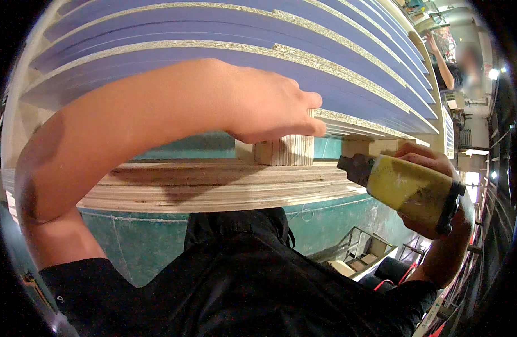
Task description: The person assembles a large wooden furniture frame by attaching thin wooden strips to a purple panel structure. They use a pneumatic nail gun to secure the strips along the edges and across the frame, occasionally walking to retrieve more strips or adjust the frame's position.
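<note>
My left hand (267, 106) reaches across from the left, its fingers closed over the top of a layered plywood block (286, 151). The block stands upright on a long beam of plywood strips (230, 188) that runs crosswise in front of me. On the right, my right hand (424, 151) is wrapped round a yellow nail gun (410, 185) with a dark metal nose and a black end. That nose points left, a little to the right of the block and apart from it. Part of the right hand is hidden behind the gun's body.
Beyond the beam, several blue-faced chipboard panels (157, 78) stand in rows. Below lies a green floor (326, 230). A rack (370, 253) with wood pieces stands at lower right, near a red hose (407, 273). Another person (452, 70) is at the far right.
</note>
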